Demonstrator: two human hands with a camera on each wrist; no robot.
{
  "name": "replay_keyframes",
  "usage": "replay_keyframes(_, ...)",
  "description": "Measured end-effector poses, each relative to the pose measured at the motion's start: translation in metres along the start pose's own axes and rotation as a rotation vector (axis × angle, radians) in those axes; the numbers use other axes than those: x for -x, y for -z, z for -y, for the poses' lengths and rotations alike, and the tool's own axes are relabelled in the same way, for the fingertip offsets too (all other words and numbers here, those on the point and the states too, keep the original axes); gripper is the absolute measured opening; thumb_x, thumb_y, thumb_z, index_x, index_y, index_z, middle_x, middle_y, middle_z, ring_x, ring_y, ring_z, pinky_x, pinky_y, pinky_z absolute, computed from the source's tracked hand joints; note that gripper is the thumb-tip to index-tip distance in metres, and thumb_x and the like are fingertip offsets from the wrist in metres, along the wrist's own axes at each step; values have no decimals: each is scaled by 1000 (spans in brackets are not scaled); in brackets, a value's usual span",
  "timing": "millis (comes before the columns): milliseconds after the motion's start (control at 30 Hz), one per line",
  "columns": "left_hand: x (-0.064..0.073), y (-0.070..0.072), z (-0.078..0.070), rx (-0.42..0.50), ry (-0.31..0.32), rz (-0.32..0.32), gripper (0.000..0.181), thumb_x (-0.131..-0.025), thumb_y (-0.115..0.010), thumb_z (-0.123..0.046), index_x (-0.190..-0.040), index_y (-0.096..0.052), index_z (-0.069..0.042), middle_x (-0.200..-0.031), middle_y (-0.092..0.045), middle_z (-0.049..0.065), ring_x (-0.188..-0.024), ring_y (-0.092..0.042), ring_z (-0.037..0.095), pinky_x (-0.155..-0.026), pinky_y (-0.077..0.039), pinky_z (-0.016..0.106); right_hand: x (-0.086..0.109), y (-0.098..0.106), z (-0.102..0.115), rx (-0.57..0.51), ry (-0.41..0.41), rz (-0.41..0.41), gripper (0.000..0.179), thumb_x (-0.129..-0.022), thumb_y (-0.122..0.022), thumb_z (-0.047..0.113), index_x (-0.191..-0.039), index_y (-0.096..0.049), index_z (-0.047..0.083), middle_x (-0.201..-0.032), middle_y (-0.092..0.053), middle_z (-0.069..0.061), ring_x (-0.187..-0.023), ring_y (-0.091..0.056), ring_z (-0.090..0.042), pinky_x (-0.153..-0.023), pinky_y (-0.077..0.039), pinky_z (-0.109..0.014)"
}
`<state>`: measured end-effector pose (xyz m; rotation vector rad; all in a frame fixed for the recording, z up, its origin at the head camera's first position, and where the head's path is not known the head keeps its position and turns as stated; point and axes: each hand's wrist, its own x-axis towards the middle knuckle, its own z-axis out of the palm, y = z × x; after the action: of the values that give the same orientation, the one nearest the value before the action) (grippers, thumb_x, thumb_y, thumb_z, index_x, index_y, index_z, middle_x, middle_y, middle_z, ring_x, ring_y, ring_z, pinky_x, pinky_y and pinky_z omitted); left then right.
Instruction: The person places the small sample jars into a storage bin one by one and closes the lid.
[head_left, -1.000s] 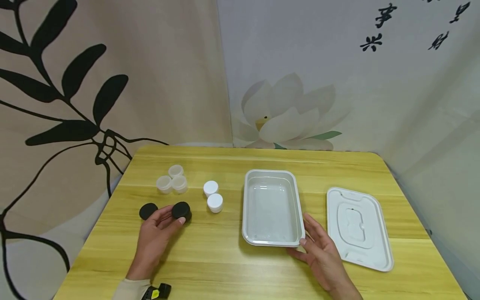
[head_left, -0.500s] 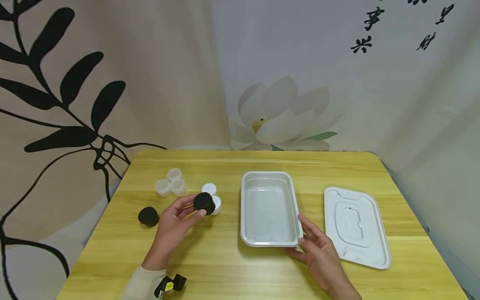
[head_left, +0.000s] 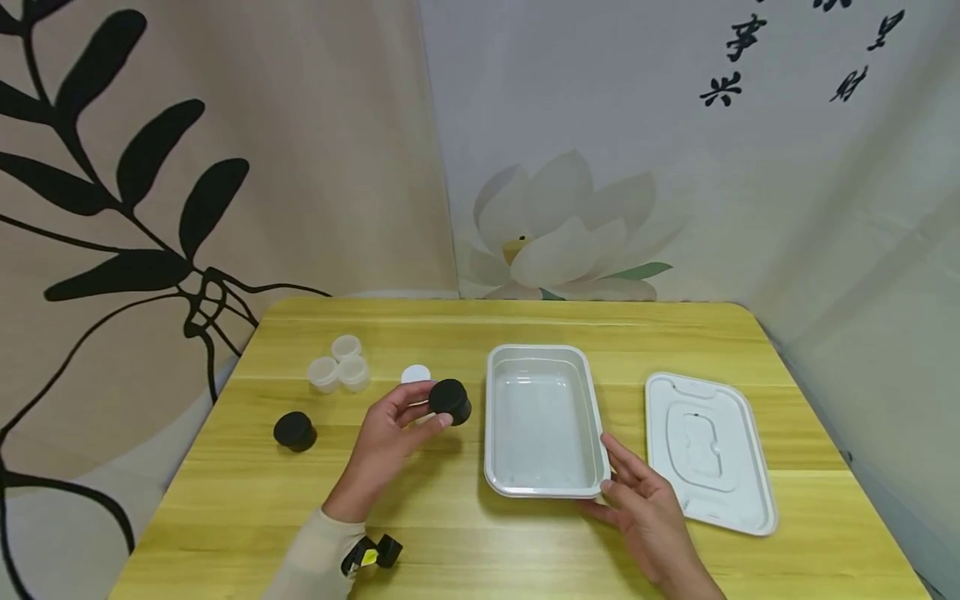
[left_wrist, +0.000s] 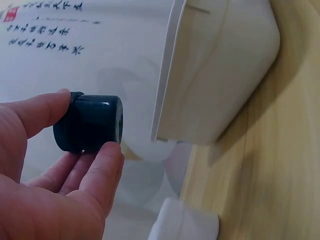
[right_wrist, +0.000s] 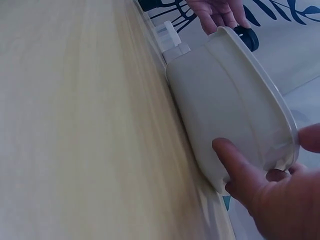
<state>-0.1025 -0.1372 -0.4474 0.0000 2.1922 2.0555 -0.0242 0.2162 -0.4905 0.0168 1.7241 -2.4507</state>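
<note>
Two hands work at the centre of the frame: the left hand [head_left: 390,429] pinches a small round black plastic jar [head_left: 450,401] just left of the white rectangular plastic tray [head_left: 495,467], while the right hand [head_left: 637,500], its grip released, touches the tray's lower right corner on the yellow wooden surface [head_left: 450,533].

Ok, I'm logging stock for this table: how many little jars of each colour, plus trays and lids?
Black jars: 2, one held by the left hand at, one on the table
Clear jars: 3
White jars: 1 visible
White tray: 1
Tray lid: 1
Total: 8
</note>
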Motion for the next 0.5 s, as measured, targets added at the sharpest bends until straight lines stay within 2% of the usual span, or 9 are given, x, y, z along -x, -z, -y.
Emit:
replay_keyframes(200,-16,-17,-4,-5,-26,49,49,-90,-87,-19,-134,-67,-17,-136,-67,7,-127,-68,24,-93,-59,26,2,1,-1,-3,5,-31,65,-100,-56,-8,-161,-31,-6,-152,-61,11,-130,-66,-17,-87,-64,-48)
replay_keyframes(500,-44,-39,-11,-43,-56,102,47,-89,-87,-18,-132,-69,-18,-133,-69,5,-126,-69,25,-93,-60,29,1,0,-3,27,-18,-80,71,-97,-65,-7,-161,-33,-5,-151,-60,11,-127,-68,-18,-87,-64,-48)
